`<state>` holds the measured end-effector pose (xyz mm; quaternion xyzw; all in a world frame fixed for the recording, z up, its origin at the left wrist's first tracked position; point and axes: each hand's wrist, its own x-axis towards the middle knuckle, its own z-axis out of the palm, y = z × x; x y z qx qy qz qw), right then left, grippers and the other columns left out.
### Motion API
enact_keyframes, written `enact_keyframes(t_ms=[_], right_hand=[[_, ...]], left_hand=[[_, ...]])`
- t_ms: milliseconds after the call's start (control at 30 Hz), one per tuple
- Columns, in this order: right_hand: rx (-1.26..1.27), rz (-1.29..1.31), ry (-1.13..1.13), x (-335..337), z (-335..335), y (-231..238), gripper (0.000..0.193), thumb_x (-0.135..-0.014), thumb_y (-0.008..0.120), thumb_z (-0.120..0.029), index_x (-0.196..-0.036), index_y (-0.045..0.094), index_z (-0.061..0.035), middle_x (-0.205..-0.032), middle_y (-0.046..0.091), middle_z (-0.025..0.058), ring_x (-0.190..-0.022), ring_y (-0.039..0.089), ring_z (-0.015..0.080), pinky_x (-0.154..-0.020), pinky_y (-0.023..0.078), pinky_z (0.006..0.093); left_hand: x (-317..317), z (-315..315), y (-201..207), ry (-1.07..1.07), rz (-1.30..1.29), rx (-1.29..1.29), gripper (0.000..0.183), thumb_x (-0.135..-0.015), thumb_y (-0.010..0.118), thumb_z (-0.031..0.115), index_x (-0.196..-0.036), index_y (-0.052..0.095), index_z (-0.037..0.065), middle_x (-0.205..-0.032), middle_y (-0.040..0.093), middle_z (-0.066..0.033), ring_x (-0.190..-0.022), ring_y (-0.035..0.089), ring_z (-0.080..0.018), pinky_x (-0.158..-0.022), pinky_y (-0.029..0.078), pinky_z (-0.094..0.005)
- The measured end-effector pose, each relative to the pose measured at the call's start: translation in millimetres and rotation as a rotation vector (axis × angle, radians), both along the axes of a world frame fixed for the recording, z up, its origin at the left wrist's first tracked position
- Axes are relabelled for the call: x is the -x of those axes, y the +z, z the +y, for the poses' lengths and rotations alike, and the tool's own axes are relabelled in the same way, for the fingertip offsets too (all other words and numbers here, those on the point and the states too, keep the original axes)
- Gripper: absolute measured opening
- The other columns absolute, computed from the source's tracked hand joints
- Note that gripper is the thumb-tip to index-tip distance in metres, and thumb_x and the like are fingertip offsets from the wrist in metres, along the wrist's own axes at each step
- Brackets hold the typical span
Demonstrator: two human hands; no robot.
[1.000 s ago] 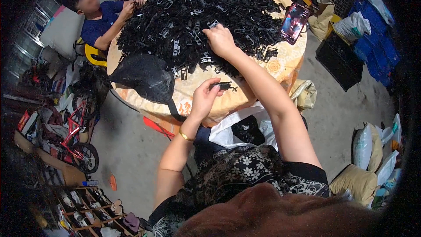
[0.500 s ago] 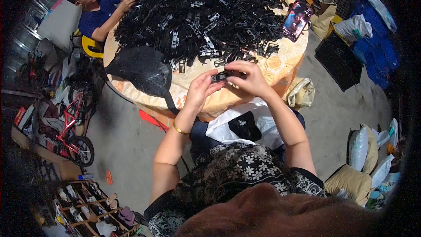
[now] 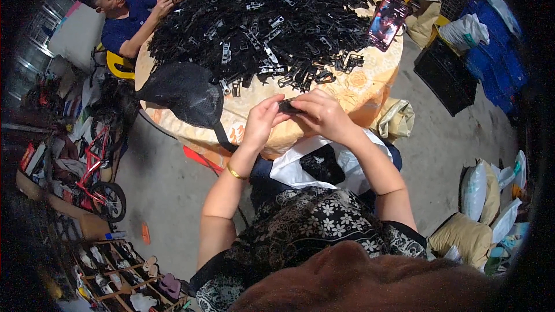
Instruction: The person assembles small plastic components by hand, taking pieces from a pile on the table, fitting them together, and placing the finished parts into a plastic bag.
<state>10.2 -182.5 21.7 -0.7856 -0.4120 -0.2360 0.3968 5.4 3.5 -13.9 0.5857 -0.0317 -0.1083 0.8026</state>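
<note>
Between my two hands, over the near edge of a round table [image 3: 370, 89], is a small black plastic piece [image 3: 285, 106]. My left hand [image 3: 263, 120] pinches its left end between thumb and fingers. The fingers of my right hand [image 3: 325, 114] are closed over its right end and hide much of it. Just beyond my hands, a big heap of similar black plastic parts [image 3: 248, 34] covers most of the tabletop. An open white bag [image 3: 283, 171] lies across my lap, with black items [image 3: 324, 166] inside.
Left of my hands rests a black mesh scoop [image 3: 184, 95], its handle over the table edge. A phone [image 3: 387, 23] leans at the right. Across the left side, a person [image 3: 133, 20] works at the heap. A bicycle [image 3: 95, 167] and sacks [image 3: 462, 237] stand around.
My right fingers have shifted left and closed further over the black piece, covering more of it. My left hand stays about where it was. The view has shifted slightly.
</note>
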Motion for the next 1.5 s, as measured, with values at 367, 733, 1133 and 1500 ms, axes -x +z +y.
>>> enact_keyframes(t_ms=[367,733,1133,1500], right_hand=[[-0.011,-0.111,0.011,-1,4,-9,0.029,-0.064,0.067,-0.003,-0.092,0.060,-0.0020,-0.092,0.060,0.0111,-0.077,0.056,0.0258,-0.068,0.046,0.0335],[-0.357,0.670,0.109,-2,-7,-30,0.027,-0.072,0.066,-0.010,-0.096,0.061,0.0004,-0.083,0.062,0.0060,-0.076,0.056,0.0124,-0.065,0.045,0.0239],[-0.270,0.756,0.037,40,-67,-21,0.017,-0.073,0.066,-0.014,-0.079,0.062,0.0016,-0.071,0.060,0.0061,-0.065,0.055,0.0127,-0.060,0.043,0.0256],[0.159,0.312,-0.211,35,-61,-3,0.015,-0.073,0.062,-0.012,-0.083,0.061,0.0000,-0.075,0.061,0.0141,-0.072,0.059,0.0285,-0.064,0.047,0.0348]], left_hand=[[1,-3,-3,0.073,-0.074,-0.114,0.033,-0.082,0.054,0.002,-0.114,0.048,-0.005,-0.083,0.060,-0.0067,-0.072,0.057,-0.0084,-0.067,0.050,-0.0191],[12,-3,12,-0.094,-0.134,0.002,0.041,-0.081,0.052,-0.001,-0.121,0.042,-0.003,-0.095,0.059,-0.0097,-0.077,0.059,-0.0112,-0.072,0.049,-0.0208],[39,-30,32,-0.228,-0.461,-0.508,0.035,-0.082,0.052,0.005,-0.117,0.047,-0.001,-0.101,0.057,-0.0115,-0.089,0.056,-0.0179,-0.078,0.044,-0.0275],[-78,-11,37,0.269,-0.973,-1.427,0.021,-0.070,0.059,0.004,-0.092,0.059,0.000,-0.090,0.053,-0.0145,-0.089,0.048,-0.0306,-0.078,0.041,-0.0365]])
